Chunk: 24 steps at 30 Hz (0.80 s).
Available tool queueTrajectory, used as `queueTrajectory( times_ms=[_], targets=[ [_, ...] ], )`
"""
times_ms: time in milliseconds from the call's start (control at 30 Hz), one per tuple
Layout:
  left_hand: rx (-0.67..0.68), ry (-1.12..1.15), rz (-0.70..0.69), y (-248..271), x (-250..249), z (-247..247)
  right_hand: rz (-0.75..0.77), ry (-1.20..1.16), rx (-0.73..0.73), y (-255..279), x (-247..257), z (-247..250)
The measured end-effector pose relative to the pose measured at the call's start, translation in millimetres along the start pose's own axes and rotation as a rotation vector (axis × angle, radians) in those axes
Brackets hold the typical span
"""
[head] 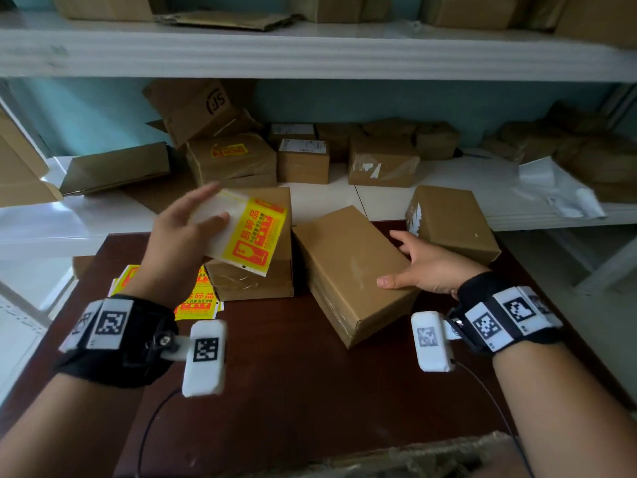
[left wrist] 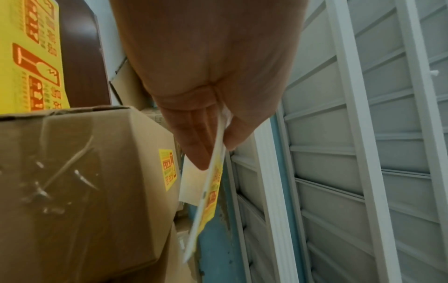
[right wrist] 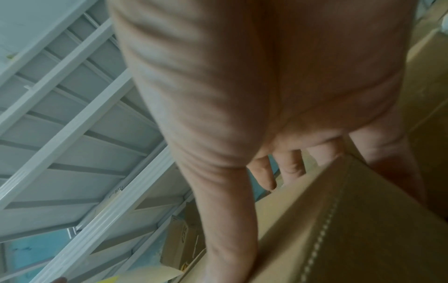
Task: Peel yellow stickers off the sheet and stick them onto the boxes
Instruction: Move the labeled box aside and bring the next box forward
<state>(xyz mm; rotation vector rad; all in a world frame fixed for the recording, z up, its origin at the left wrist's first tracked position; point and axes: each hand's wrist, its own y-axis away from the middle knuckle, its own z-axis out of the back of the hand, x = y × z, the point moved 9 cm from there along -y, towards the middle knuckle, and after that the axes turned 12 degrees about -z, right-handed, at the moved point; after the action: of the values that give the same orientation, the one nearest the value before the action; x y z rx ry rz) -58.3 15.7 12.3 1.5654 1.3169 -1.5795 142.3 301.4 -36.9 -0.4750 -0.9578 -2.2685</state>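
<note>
Two hands | left hand point(head: 179, 236) pinches sticker sheet point(head: 248, 236) | right hand point(head: 427, 267) holds box point(head: 344, 263)

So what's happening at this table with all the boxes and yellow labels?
A person is labelling parcels. Their left hand pinches a white backing sheet with a yellow-and-red sticker, held in the air above a taped brown cardboard box. Their right hand grips a plain brown cardboard box that lies askew on the dark wooden table and shows no sticker. More yellow sticker sheets lie on the table.
</note>
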Motion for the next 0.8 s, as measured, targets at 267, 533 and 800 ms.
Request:
queueTrajectory(
  times_ms=[267, 533, 800],
  targets=[
    [-0.005, 0.095, 0.069, 5.7, 0.0, -22.1, -0.031, 0.036, -0.084, 12.1, -24.8, 23.8],
    [0.17, 0.106, 0.068, 22.8, 10.2, -55.0, 0.017, 0.072, -0.003, 20.7, -29.8, 25.8],
    [0.247, 0.109, 0.184, 44.6, 16.1, -88.5, 0.176, 0.003, 0.013, 28.8, -15.4, 14.0]
  ],
)
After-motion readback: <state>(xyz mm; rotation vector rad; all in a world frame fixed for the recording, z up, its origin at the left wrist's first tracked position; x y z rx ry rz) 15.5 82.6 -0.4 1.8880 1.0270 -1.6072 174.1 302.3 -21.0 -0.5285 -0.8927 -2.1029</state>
